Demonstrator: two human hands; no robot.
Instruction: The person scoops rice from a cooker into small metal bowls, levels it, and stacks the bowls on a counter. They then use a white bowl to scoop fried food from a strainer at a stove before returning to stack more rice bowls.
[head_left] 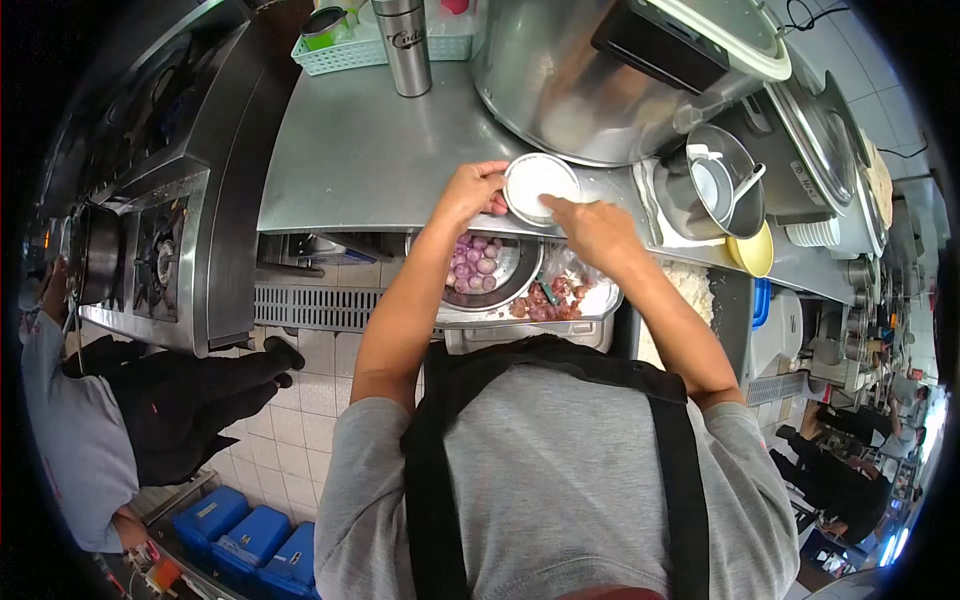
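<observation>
A small round white bowl (541,183) is held over the front edge of the steel counter; its inside looks white, and I cannot make out whether that is food or the bare bowl. My left hand (476,196) grips its left rim, fingers behind and thumb below. At the lower right rim, my right hand (600,232) is closed with its index finger reaching over the bowl. Below the hands, a metal basin (520,270) contains peeled purple shallots (472,266). Beside it lie reddish unpeeled shallots (560,300) and a green-handled tool (547,291) on a tray.
A big steel rice warmer (570,100) stands behind the bowl. To the right are a metal pot (745,205) with a white-handled utensil and a yellow bowl (752,250). A tumbler (405,50) stands at the back left. One co-worker (80,430) is at the stove (150,255).
</observation>
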